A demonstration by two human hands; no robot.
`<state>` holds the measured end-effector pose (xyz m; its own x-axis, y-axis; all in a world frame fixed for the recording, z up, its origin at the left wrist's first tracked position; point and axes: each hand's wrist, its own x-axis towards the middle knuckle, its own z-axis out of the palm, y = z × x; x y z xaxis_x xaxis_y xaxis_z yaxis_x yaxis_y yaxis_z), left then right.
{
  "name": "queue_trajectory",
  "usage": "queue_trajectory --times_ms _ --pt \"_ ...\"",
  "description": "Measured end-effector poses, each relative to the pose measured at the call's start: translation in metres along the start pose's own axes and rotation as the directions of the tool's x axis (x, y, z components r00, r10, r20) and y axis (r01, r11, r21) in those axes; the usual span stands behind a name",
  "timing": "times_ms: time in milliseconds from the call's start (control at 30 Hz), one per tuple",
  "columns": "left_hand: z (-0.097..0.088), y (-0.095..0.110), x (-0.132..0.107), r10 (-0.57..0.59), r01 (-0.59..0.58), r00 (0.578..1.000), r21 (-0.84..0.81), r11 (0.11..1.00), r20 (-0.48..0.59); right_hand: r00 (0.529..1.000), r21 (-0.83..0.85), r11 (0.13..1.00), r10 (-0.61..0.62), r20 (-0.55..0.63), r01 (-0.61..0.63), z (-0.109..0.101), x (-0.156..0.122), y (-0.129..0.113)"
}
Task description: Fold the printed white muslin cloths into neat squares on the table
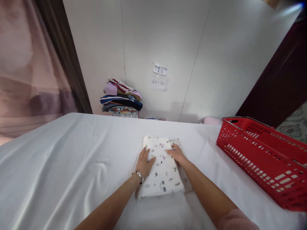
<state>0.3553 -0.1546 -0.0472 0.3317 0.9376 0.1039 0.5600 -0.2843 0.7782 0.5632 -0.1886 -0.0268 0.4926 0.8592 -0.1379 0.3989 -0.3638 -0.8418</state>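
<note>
A folded white cloth (161, 174) with small printed figures lies flat on the white-covered table (72, 153), near the front middle. My left hand (144, 163) rests flat on the cloth's left part, fingers stretched out; a metal bracelet sits on that wrist. My right hand (177, 153) lies on the cloth's right edge with fingers spread, touching a thin clear board (178, 143) that shows from under the cloth on that side.
A red plastic basket (263, 156) stands on the table at the right. A stack of folded clothes (122, 99) sits against the white wall behind the table. Two paper labels (160, 76) hang on the wall. A curtain (31, 64) hangs at the left.
</note>
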Motion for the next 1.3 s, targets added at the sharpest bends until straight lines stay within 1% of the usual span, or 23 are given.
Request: queue_trajectory --times_ms 133,333,500,567,667,767,900,967,1067,1133,1200,1300 --pt "0.001 -0.001 0.0 0.003 -0.003 1.0 0.008 1.0 0.002 1.0 0.004 1.0 0.012 0.004 -0.012 0.001 0.003 0.0" --pt "0.001 0.0 0.002 0.007 -0.007 1.0 0.01 1.0 0.003 0.999 0.006 1.0 -0.026 0.018 0.026 0.001 0.006 -0.005" --pt "-0.006 0.003 0.001 -0.047 0.052 0.998 -0.097 0.994 0.046 0.997 -0.001 0.999 -0.039 -0.068 0.039 -0.001 0.003 0.002" --pt "-0.008 0.005 -0.001 -0.057 0.064 0.997 -0.126 0.99 0.056 0.994 -0.015 1.0 -0.008 -0.106 0.006 -0.004 0.002 0.007" --pt "-0.009 0.005 -0.002 -0.058 0.066 0.996 -0.125 0.99 0.069 0.989 -0.055 0.997 0.041 -0.145 -0.05 -0.008 0.002 0.012" --pt "-0.009 0.004 -0.003 -0.081 0.091 0.993 -0.124 0.988 0.084 0.986 -0.099 0.993 0.041 -0.159 -0.058 -0.01 0.005 0.01" --pt "-0.011 0.005 -0.004 -0.102 0.113 0.99 -0.111 0.987 0.1 0.989 -0.135 0.99 0.011 -0.15 -0.032 -0.012 0.005 0.004" --pt "-0.011 0.008 -0.004 -0.105 0.116 0.99 -0.124 0.985 0.096 0.99 -0.134 0.991 -0.02 -0.139 0.001 -0.015 0.004 0.002" --pt "-0.008 0.012 -0.004 -0.093 0.108 0.991 -0.179 0.978 0.093 0.989 -0.122 0.992 -0.057 -0.135 0.04 -0.028 0.008 0.001" --pt "-0.003 0.013 -0.005 -0.081 0.1 0.991 -0.191 0.976 0.104 0.989 -0.128 0.992 -0.034 -0.145 0.015 -0.038 0.013 0.003" --pt "0.002 0.012 -0.007 -0.081 0.1 0.99 -0.181 0.978 0.112 0.988 -0.146 0.988 0.016 -0.152 -0.038 -0.046 0.019 0.006" --pt "0.007 0.01 -0.011 -0.075 0.093 0.991 -0.175 0.98 0.107 0.989 -0.177 0.981 0.056 -0.138 -0.08 -0.049 0.021 0.013"
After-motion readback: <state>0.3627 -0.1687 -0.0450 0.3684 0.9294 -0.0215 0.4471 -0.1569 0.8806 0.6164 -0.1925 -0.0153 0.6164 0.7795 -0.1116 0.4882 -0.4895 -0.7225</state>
